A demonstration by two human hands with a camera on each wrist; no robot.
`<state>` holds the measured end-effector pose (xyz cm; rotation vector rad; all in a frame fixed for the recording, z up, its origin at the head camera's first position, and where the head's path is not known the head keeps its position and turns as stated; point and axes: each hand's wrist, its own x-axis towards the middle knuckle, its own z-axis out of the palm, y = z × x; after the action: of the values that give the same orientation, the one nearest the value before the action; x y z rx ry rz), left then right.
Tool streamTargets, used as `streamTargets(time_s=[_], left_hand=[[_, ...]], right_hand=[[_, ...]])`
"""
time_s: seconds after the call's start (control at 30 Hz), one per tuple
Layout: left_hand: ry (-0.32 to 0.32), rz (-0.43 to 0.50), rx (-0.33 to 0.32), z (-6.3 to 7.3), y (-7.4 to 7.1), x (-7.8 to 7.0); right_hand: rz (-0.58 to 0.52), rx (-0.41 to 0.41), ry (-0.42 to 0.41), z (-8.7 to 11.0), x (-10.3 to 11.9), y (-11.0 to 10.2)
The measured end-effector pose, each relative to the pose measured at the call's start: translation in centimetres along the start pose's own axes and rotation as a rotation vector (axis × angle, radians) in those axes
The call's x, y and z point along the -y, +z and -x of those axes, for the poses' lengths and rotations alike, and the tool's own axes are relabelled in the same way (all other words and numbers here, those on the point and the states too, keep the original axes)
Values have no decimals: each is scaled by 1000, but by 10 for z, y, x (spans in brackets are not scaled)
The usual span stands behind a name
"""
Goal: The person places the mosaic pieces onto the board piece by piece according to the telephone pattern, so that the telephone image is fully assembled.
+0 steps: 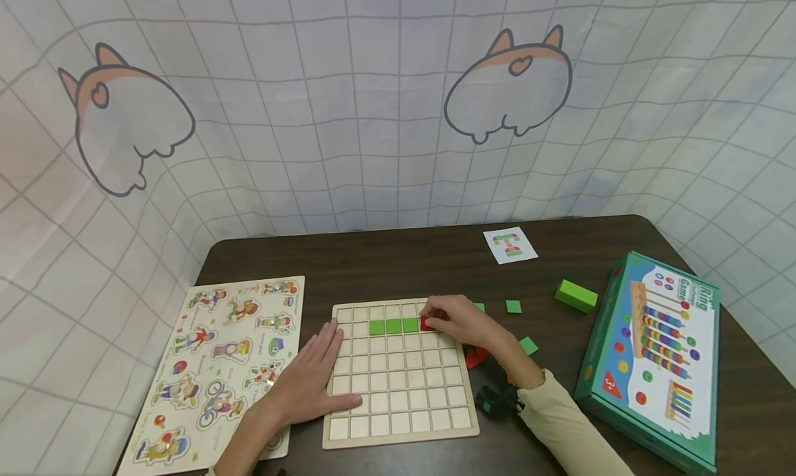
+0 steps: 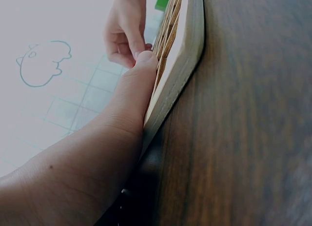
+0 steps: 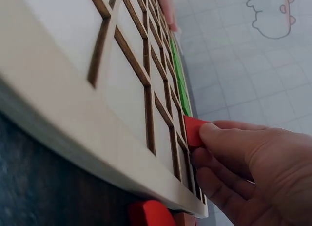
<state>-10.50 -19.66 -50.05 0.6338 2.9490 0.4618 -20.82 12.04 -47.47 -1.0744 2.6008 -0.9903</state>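
A pale wooden grid board (image 1: pixel 398 400) lies in the middle of the table in the head view. Three green square tiles (image 1: pixel 394 326) fill neighbouring cells in its second row from the far edge. Just right of them, my right hand (image 1: pixel 460 320) pinches a small red tile (image 3: pixel 194 131) between thumb and fingers, over the cell beside the green row. My left hand (image 1: pixel 311 379) rests along the board's left edge, fingers straight, with the thumb lying across the near-left cells. In the left wrist view that thumb (image 2: pixel 139 77) presses at the board's rim.
Loose green tiles (image 1: pixel 513 307) and red pieces (image 1: pixel 476 356) lie right of the board, some hidden under the right arm. Behind are a pattern card (image 1: pixel 510 245) and a green block (image 1: pixel 576 296). A picture puzzle board (image 1: pixel 233 351) lies left; a game box (image 1: pixel 659 351) stands right.
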Motion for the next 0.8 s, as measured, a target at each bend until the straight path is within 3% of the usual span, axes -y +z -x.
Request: streamTargets(time_s=[0.3, 0.57, 0.67, 0.8], left_hand=[[0, -14, -1, 1, 2, 3], [8, 1, -9, -1, 1, 3], [5, 4, -8, -1, 2, 3], [4, -6, -2, -2, 3, 3]], right_hand=[[102, -12, -69, 1, 3, 1], [366, -77, -111, 3, 11, 5], [351, -93, -104, 5, 10, 2], [264, -186, -60, 15, 9, -16]])
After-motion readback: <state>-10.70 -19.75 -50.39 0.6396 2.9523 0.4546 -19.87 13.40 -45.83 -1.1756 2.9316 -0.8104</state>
